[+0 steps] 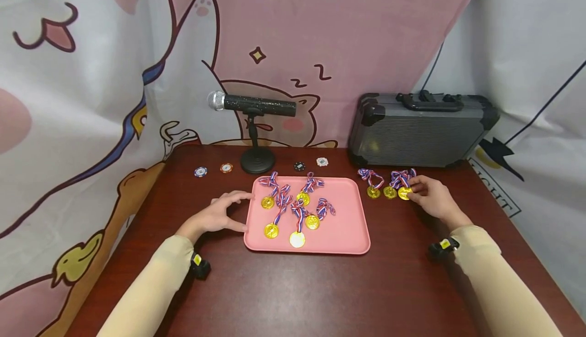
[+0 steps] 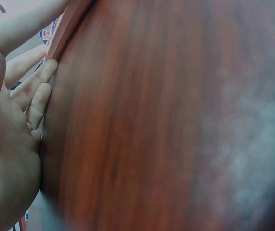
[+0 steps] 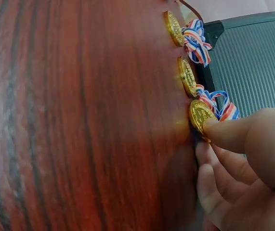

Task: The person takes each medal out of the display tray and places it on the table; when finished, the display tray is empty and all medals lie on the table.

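A pink tray (image 1: pixel 348 235) lies mid-table with several gold medals (image 1: pixel 297 239) on striped ribbons in it. My left hand (image 1: pixel 242 212) rests against the tray's left edge with spread, fairly straight fingers; the left wrist view shows these fingers (image 2: pixel 31 91) touching the tray's rim (image 2: pixel 62 33). To the right of the tray, three more medals lie in a row on the table. My right hand (image 1: pixel 412 192) pinches the rightmost gold medal (image 1: pixel 405 193). In the right wrist view the thumb (image 3: pixel 233 132) presses on that medal (image 3: pixel 201 114), which is tipped up on its edge.
A microphone on a short stand (image 1: pixel 256 105) stands behind the tray. A grey hard case (image 1: pixel 421 131) sits at the back right, close to the medals. Several poker chips (image 1: pixel 200 171) lie along the back. The brown table (image 1: pixel 293 286) is walled by printed cloth.
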Demonstrator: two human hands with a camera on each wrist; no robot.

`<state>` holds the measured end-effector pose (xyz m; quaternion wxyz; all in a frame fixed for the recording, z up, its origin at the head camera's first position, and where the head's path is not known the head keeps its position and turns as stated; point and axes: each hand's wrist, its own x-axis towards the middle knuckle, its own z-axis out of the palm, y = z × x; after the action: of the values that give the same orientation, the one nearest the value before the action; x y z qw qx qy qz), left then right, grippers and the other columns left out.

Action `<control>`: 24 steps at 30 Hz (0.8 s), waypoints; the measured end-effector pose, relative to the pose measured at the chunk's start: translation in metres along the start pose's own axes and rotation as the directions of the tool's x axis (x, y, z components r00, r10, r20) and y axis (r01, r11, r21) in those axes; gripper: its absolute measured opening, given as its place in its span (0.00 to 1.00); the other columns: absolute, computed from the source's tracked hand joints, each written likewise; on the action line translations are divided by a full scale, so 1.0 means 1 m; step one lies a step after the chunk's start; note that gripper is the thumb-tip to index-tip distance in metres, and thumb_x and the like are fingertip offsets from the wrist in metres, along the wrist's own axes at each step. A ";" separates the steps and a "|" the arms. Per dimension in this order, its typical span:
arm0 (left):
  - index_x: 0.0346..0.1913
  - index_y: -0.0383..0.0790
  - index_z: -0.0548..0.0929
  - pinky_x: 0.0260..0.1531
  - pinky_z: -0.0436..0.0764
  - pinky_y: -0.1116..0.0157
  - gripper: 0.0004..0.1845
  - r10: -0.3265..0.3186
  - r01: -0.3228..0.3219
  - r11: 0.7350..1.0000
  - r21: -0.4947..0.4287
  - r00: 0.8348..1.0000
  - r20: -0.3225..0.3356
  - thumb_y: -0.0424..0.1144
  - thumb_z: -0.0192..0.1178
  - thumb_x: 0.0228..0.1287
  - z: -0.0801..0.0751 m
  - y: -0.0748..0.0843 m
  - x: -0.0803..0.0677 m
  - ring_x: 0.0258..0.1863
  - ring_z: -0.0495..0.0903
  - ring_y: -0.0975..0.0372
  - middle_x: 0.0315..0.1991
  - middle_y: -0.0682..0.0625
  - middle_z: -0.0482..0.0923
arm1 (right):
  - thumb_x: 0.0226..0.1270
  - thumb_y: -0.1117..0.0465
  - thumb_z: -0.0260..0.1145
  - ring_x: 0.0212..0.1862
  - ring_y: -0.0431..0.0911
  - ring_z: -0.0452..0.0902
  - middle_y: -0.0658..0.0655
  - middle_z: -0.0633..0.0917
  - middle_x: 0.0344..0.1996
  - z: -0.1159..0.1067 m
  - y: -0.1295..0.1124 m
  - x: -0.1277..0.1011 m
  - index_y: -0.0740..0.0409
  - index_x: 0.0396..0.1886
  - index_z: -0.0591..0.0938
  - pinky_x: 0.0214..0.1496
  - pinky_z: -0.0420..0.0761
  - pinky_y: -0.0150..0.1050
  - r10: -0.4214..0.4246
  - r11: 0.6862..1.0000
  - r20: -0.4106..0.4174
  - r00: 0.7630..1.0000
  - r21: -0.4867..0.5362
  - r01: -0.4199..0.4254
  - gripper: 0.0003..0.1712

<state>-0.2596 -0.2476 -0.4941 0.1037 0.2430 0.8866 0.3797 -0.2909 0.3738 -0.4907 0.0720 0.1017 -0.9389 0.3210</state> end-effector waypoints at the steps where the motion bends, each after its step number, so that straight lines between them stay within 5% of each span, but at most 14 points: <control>1: 0.74 0.54 0.75 0.61 0.56 0.37 0.47 0.000 0.000 1.000 -0.003 1.000 0.001 0.54 0.83 0.49 0.000 0.000 0.000 0.65 0.70 0.50 0.71 0.52 0.74 | 0.65 0.70 0.75 0.39 0.55 0.87 0.70 0.88 0.41 0.000 0.000 0.000 0.69 0.53 0.81 0.37 0.78 0.26 -0.005 1.000 -0.003 1.000 -0.018 0.005 0.18; 14: 0.74 0.54 0.75 0.61 0.55 0.36 0.46 0.005 -0.005 1.000 -0.008 1.000 0.000 0.54 0.83 0.50 0.000 -0.003 0.000 0.65 0.70 0.49 0.70 0.52 0.74 | 0.69 0.66 0.72 0.43 0.64 0.87 0.72 0.87 0.47 -0.003 -0.007 -0.004 0.67 0.57 0.81 0.46 0.82 0.62 -0.020 0.993 -0.061 0.998 -0.120 0.013 0.19; 20: 0.74 0.54 0.75 0.62 0.55 0.37 0.46 0.000 0.000 1.000 -0.002 1.000 0.005 0.54 0.83 0.50 0.001 -0.004 0.000 0.65 0.70 0.50 0.71 0.52 0.74 | 0.71 0.64 0.71 0.40 0.62 0.86 0.69 0.87 0.44 0.000 -0.033 -0.007 0.66 0.57 0.81 0.39 0.80 0.44 -0.079 0.993 -0.176 0.981 -0.103 0.062 0.18; 24: 0.74 0.54 0.75 0.62 0.55 0.37 0.46 -0.004 0.004 1.000 0.001 1.000 -0.001 0.53 0.83 0.50 0.001 -0.005 0.000 0.65 0.70 0.50 0.71 0.52 0.73 | 0.71 0.65 0.72 0.37 0.53 0.86 0.62 0.88 0.38 0.013 -0.063 -0.004 0.64 0.56 0.82 0.37 0.77 0.30 -0.139 0.990 -0.126 0.982 -0.014 0.139 0.17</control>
<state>-0.2609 -0.2495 -0.4982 0.1040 0.2413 0.8873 0.3789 -0.2727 0.3174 -0.4648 0.1539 0.1462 -0.9238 0.3185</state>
